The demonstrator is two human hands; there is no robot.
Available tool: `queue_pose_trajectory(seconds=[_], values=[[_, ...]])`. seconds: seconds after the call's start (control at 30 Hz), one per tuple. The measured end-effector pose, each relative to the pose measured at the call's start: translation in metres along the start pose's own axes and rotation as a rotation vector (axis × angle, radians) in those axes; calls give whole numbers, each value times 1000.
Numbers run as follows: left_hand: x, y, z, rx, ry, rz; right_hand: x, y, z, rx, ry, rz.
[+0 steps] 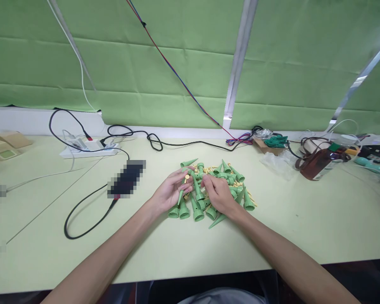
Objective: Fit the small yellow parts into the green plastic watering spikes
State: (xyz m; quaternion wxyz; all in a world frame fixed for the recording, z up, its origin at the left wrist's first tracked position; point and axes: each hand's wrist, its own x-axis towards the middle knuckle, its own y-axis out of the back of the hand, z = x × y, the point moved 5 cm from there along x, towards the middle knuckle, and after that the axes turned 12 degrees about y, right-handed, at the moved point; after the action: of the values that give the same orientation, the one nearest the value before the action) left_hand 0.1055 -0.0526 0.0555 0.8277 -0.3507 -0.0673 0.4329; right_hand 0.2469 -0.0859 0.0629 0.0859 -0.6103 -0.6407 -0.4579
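My left hand (169, 191) is palm up with curled fingers, holding a green plastic cone-shaped spike (180, 197). A small yellow plastic piece with a round head (187, 179) shows at the fingers, over the spike. Close by on the right, my right hand (221, 193) is closed, thumb against the fingers; what it pinches, if anything, is hidden. Beneath and around both hands lies a pile of green hollow cone spikes (198, 214), mixed with small yellow plastic pieces (252, 198).
A dark, blurred-out device (126, 179) with a black cable lies left on the table (183, 257). Behind it is a white power strip (90, 148). To the right are a plastic bag (280, 164), green gloves (275, 141) and a brown bottle (318, 164). Cables run along the back.
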Motion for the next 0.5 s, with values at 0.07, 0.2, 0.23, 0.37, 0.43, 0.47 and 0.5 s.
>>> queue_pose_trajectory(seconds=[0.07,0.2,0.23,0.37,0.43,0.47,0.5], values=[[0,0,0,-2,1,2,0,0,0,-1,1,1],[0,0,0,0,6,5,-1,0,0,5,6,3],[-1,0,0,1,7,5,0,0,0,5,6,3],[0,0,-1,-5,11,-4,0,0,0,3,6,3],[0,0,-1,-10,15,-16,0,0,1,3,5,3],[0,-1,-1,-12,16,-23,0,0,1,3,5,2],[0,-1,-1,-13,17,-29,0,0,1,3,4,1]])
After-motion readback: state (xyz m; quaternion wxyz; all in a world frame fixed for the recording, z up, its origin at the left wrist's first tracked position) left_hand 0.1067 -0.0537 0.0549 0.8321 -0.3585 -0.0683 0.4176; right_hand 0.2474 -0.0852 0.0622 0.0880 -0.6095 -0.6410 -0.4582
